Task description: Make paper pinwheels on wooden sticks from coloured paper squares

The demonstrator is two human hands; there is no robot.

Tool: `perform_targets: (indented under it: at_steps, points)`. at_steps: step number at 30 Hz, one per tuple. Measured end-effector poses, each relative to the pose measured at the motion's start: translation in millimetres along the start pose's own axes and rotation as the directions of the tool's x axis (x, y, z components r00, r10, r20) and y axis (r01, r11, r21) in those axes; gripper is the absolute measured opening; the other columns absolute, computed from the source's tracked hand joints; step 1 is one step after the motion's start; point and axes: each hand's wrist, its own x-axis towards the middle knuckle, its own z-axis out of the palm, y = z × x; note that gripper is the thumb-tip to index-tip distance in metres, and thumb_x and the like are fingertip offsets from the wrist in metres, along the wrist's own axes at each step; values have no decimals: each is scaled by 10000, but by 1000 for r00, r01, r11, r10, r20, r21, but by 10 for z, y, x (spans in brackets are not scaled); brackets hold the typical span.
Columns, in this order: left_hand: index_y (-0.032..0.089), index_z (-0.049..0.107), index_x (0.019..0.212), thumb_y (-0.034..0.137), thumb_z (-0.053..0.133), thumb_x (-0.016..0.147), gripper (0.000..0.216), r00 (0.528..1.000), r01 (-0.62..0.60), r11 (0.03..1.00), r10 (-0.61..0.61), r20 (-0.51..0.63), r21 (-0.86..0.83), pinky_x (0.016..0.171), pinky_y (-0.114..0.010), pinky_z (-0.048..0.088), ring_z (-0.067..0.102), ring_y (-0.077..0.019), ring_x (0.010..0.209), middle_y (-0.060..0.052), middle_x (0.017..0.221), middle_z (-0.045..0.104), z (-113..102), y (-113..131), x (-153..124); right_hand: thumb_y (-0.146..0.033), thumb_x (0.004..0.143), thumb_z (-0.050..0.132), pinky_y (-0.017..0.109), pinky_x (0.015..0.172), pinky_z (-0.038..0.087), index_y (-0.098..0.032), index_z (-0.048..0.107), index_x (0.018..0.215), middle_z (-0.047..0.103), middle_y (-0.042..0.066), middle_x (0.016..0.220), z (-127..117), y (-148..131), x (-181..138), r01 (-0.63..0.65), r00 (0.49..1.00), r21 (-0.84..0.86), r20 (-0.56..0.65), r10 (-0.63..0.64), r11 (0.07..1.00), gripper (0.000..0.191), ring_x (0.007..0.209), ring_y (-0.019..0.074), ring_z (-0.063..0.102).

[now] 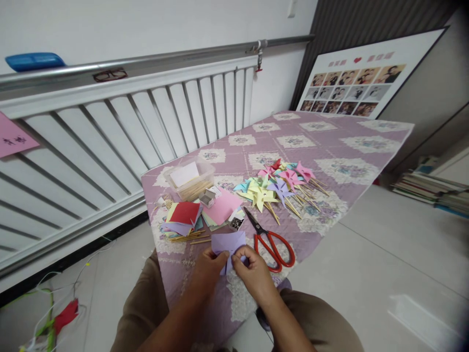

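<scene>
Over the near corner of the table, a purple paper square with slits is pinched from both sides. My left hand closes on its left part, thumb on top near the middle. On the right part, my right hand grips the paper between thumb and curled fingers. Just right of the paper lie scissors with red handles, blades pointing away. Behind my hands sits a small box of dark metal pins. Several finished paper pinwheels on sticks lie in a pile farther back.
To the left are a stack of coloured paper squares, pink paper, loose wooden sticks and a plastic tub holding more sticks. A white radiator runs along the wall. The patterned tablecloth reaches the table's edges.
</scene>
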Motion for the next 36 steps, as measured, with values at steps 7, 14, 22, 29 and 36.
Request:
perform_targets:
  at_steps: [7,14,22,29,36]
  points:
    - [148,684,810,311,607,705,208,1000,2,999,-2,5,44,585,-259,434,583,-161,597,-15,699,695,-41,-21,35,-381,745,675,226,468,354,-245,536,797,473,-82,573,19,116,24,-65,992,239,-90,89,969,201,487,112,438]
    - [144,688,836,296,616,703,214,995,7,998,-13,102,57,599,-258,449,599,-166,619,-25,720,708,-95,29,11,-437,656,804,209,451,439,-233,613,1059,671,-18,759,-47,-12,6,-400,913,640,209,351,656,490,538,110,565]
    - [150,671,759,268,601,713,145,980,-72,992,52,192,103,566,-235,403,543,-132,586,1,675,667,-137,60,6,-366,579,861,185,396,358,-159,731,808,661,-32,536,29,40,-36,-448,892,560,222,394,697,335,407,75,490]
    - [149,688,824,265,567,729,193,973,-114,978,74,219,177,581,-235,397,524,-129,605,-1,702,659,-177,28,38,-342,584,846,336,749,513,-172,753,956,785,64,878,53,33,-5,-393,919,550,205,338,737,420,773,223,695]
    - [150,666,764,242,541,709,164,968,-165,944,99,232,286,543,-231,357,472,-114,555,19,630,602,-184,88,48,-358,582,818,457,861,511,-186,747,990,781,89,986,90,69,17,-335,941,451,126,313,827,449,884,301,705]
